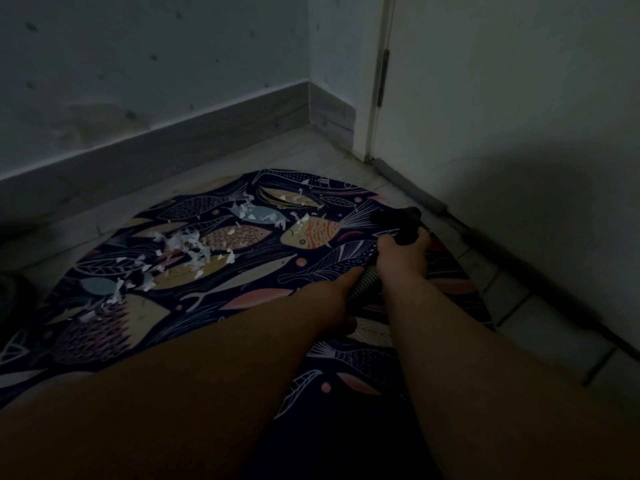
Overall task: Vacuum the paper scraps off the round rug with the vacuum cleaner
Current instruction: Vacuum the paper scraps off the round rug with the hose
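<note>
Both forearms are bare to the frame's lower edge, with no sleeves, watch or rings visible.

My single head view looked forward and down from close above my arms, facing the room corner. The rug (242, 271) filled the lower frame left of my grip; wall (138, 81) and door (519, 98) lay beyond it.
</note>
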Motion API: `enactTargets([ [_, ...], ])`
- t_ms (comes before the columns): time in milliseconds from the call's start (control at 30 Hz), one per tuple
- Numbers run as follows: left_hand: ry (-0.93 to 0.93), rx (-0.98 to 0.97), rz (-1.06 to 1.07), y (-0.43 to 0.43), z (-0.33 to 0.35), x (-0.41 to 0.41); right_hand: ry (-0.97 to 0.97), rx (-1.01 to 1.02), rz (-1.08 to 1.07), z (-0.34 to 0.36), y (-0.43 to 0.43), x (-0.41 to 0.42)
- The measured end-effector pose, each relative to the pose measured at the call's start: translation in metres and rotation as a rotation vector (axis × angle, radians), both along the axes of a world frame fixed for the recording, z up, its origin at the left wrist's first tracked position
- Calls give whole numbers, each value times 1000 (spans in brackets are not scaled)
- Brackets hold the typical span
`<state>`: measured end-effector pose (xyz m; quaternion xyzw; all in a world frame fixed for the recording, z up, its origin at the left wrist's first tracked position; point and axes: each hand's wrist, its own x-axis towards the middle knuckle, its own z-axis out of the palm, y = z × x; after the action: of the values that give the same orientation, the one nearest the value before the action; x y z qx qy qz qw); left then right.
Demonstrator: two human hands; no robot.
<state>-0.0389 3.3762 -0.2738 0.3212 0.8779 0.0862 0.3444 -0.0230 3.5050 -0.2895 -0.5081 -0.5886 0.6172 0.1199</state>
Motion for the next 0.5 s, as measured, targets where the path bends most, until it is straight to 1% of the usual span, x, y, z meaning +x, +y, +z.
enactTargets([
  [333,-16,12,24,1,-8,-16,8,4,18,-10,2,-18],
  [500,-26,19,51,-6,-7,-19,-1,0,75,-9,-4,-27],
])
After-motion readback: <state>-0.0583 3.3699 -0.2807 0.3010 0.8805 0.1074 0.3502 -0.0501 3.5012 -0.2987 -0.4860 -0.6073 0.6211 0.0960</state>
